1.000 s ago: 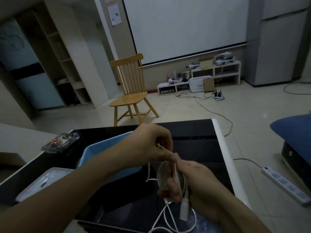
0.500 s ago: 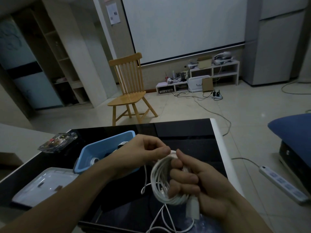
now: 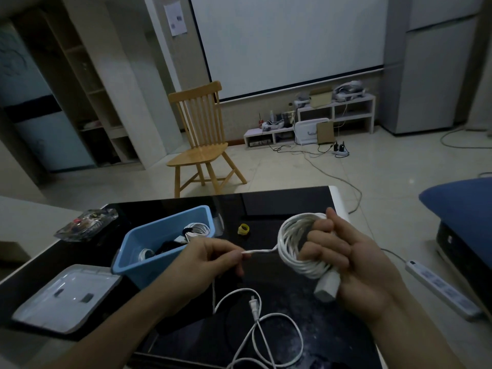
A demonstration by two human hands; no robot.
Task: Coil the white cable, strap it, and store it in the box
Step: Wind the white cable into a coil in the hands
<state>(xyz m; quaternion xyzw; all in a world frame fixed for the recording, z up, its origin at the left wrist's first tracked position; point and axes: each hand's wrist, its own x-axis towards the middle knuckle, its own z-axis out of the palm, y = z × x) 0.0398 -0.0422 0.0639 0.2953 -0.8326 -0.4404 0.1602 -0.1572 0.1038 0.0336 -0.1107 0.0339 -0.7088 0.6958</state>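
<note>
Coiling under way over the dark table [image 3: 279, 201]. Blue box [image 3: 149, 251] sits to the left, near the left hand, already holding other cables. Right hand [image 3: 354, 262] grips the white cable [image 3: 292, 249] as an upright coil, fingers curled through it. Left hand [image 3: 213, 262] pinches the free run, which stretches sideways between the hands. Loose tail with plug [image 3: 253, 306] lies on the table below. Judgement: several loops remain; small yellow strap [image 3: 243, 229] lies unused, beyond the left hand.
</note>
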